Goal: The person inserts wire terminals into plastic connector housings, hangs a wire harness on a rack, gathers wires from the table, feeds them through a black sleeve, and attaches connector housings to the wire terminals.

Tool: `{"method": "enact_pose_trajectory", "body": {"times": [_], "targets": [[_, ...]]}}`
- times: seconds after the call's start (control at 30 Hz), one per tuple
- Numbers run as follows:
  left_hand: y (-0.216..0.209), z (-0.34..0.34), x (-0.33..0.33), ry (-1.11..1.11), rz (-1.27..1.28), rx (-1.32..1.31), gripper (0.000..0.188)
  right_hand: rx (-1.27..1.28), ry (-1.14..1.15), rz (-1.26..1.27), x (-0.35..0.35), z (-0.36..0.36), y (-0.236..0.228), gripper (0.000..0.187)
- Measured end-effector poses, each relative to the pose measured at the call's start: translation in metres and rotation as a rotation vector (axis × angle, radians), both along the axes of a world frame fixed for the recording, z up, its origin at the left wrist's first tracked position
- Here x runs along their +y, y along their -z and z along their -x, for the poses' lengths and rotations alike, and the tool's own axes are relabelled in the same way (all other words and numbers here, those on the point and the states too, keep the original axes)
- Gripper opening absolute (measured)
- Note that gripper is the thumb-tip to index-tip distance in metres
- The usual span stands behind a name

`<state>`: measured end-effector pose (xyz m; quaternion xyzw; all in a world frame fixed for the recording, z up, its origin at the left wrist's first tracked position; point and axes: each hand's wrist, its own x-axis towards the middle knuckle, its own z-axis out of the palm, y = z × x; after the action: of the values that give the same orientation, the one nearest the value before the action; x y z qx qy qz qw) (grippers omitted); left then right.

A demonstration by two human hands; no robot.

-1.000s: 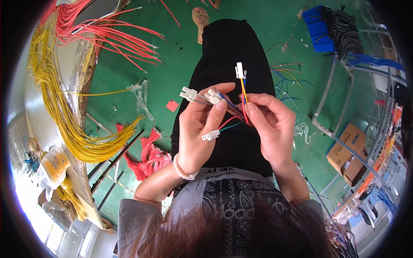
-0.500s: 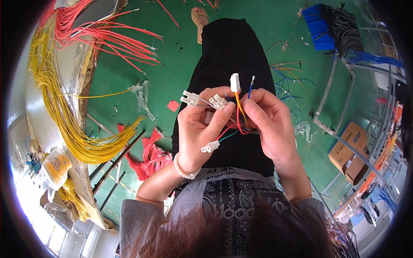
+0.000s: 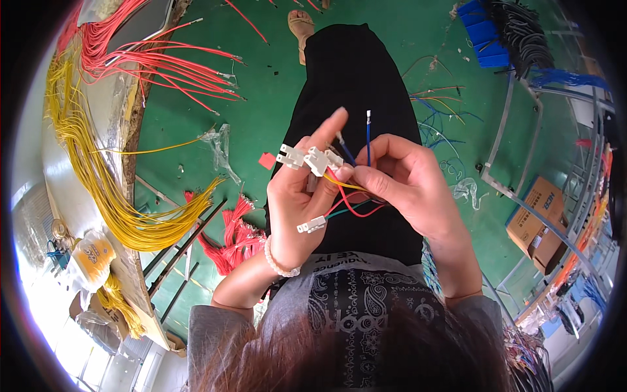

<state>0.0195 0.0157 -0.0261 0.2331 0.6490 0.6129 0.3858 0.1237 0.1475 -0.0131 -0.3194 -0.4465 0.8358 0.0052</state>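
Observation:
My left hand (image 3: 294,202) is closed around a wire harness, its thumb bent over the wires and its index finger stretched upward. White plastic connectors stick out of it: one connector (image 3: 290,157) at the left, another connector (image 3: 316,161) on red and yellow wires beside it. Lower down, a white connector (image 3: 311,225) hangs on red and green wires below my left thumb. My right hand (image 3: 415,189) pinches the harness wires between thumb and index finger. From that pinch a blue wire (image 3: 368,140) stands upright, tipped with a metal terminal. A second blue wire (image 3: 347,154) leans toward my left index finger.
Bundles of yellow wires (image 3: 124,209) and red wires (image 3: 170,62) lie over a bench at the left. More red wires (image 3: 232,238) hang below it. On the right are a cardboard box (image 3: 539,222), a metal frame (image 3: 509,144) and a blue bin (image 3: 482,36) with black cables.
The connector on red and yellow wires has moved left and down, against those in my left hand. My left index finger has stretched upward. The upright blue wire has shifted left.

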Motion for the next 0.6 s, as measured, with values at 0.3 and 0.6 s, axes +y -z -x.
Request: {"method": "enact_pose_trajectory", "body": {"times": [0.3, 0.6], "targets": [[-0.001, -0.01, -0.002, -0.109, -0.029, -0.073, 0.061, -0.046, -0.151, -0.23, 0.0, -0.002, -0.003, 0.012], [-0.005, -0.013, 0.002, -0.219, 0.044, -0.1, 0.046, -0.009, -0.108, -0.533, -0.013, 0.0, -0.009, 0.01]]}}
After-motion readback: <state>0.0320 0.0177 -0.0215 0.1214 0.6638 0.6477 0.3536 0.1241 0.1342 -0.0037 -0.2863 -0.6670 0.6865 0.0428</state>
